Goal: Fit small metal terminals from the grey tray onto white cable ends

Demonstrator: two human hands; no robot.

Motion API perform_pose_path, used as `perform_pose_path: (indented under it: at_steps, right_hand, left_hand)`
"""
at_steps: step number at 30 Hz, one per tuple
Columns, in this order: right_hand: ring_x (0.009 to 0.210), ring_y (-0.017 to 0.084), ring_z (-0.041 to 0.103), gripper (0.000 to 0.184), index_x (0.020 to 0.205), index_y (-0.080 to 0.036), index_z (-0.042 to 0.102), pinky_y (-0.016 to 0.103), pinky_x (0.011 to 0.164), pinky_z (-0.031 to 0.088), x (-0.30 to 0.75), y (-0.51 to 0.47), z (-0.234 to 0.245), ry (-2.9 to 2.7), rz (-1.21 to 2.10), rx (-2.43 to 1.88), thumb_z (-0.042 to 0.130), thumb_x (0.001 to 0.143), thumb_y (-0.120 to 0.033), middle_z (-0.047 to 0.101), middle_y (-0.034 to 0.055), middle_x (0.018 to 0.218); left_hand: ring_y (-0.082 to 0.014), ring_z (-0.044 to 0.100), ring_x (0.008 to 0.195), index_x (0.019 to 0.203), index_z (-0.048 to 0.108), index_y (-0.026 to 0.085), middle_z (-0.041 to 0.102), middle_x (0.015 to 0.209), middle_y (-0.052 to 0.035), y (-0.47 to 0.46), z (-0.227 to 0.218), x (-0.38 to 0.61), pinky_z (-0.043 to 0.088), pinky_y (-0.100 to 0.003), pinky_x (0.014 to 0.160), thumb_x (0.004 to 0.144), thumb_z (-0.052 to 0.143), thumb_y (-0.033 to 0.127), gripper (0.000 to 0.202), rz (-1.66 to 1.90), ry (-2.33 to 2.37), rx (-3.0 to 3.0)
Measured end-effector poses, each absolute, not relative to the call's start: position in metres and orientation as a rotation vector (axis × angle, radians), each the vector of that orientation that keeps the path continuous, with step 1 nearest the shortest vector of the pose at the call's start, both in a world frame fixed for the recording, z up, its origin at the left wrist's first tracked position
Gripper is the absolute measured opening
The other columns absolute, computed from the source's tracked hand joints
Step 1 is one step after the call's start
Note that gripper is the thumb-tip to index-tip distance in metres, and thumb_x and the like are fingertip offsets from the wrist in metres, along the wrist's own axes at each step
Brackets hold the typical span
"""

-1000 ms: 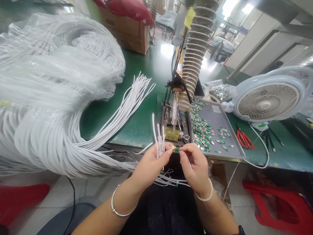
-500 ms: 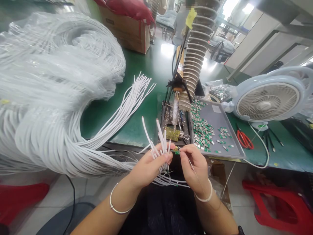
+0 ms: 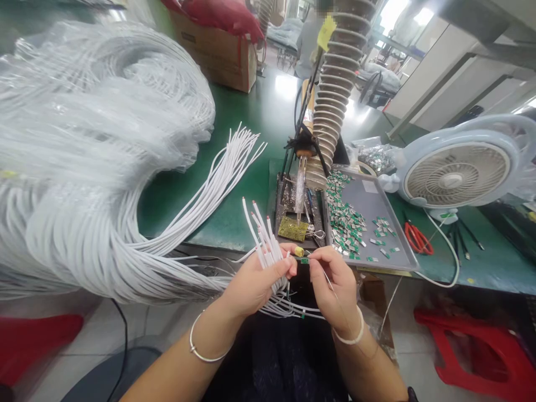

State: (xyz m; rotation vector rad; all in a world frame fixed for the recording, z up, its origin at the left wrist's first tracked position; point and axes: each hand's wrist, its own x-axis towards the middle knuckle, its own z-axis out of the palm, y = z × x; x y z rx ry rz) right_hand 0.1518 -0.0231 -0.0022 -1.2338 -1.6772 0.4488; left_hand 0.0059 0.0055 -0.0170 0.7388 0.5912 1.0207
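Note:
My left hand point(image 3: 255, 282) is closed round a small bunch of white cables point(image 3: 262, 234) whose stripped ends point up and to the left. My right hand point(image 3: 333, 279) pinches a tiny green circuit board point(image 3: 304, 260) between thumb and forefinger, held against the left fingertips. Both hands hover just in front of the green bench's near edge, over my lap. A soldering iron point(image 3: 300, 187) hangs tip-down in its stand right behind them, above a yellow sponge point(image 3: 292, 228).
A huge heap of white cables point(image 3: 84, 167) fills the left of the green bench point(image 3: 247, 139). A grey tray point(image 3: 377, 223) holds several small green boards. Red snips point(image 3: 416, 237), a pale fan point(image 3: 458, 170), a ribbed fume hose point(image 3: 335, 84), a cardboard box point(image 3: 218, 50) and red stools point(image 3: 481, 346) stand around.
The bunch of cable ends in my left hand has tilted from upright to leaning left and spread a little. My right hand keeps pinching the green board at the same spot.

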Motion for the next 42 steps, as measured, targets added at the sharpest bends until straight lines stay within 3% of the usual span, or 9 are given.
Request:
perform_pose_path:
  at_steps: [9,20,30,42]
  right_hand:
    - [0.06,0.006,0.053,0.012,0.092,-0.021,0.054,0.02,0.056,0.045,0.151,-0.023,-0.008,-1.524,0.569,-1.229,0.047,0.086,-0.013,0.05,-0.0026,0.076]
    - [0.057,0.005,0.054,0.01,0.092,-0.02,0.053,0.018,0.054,0.047,0.141,-0.018,-0.003,-1.445,0.617,-1.196,0.048,0.085,-0.014,0.051,-0.003,0.074]
    - [0.059,0.008,0.054,0.006,0.088,-0.021,0.054,0.023,0.056,0.046,0.14,-0.016,-0.006,-1.448,0.601,-1.27,0.05,0.085,-0.019,0.053,-0.0019,0.074]
    - [0.062,0.01,0.055,0.006,0.087,-0.021,0.054,0.024,0.057,0.048,0.14,-0.018,-0.01,-1.471,0.613,-1.263,0.049,0.086,-0.018,0.052,-0.0009,0.076]
  left_hand:
    - [-0.0128,0.052,0.061,0.086,0.063,0.016,0.057,0.058,0.0015,0.004,-0.012,0.011,0.041,-0.028,0.066,0.073,0.066,0.03,0.019,1.064,0.732,0.788]
    - [-0.0052,0.03,0.046,0.087,0.058,0.014,0.039,0.052,0.008,0.003,-0.005,0.017,0.023,-0.02,0.044,0.078,0.062,0.031,0.02,1.09,0.765,0.758]
    - [-0.0045,0.043,0.053,0.085,0.061,0.016,0.057,0.067,0.0031,0.0,-0.001,0.019,0.034,-0.018,0.051,0.08,0.059,0.025,0.011,1.082,0.807,0.78]
    - [-0.006,0.045,0.053,0.081,0.061,0.016,0.054,0.061,0.0054,-0.001,0.005,0.02,0.035,-0.019,0.052,0.076,0.06,0.019,0.006,1.087,0.856,0.789]
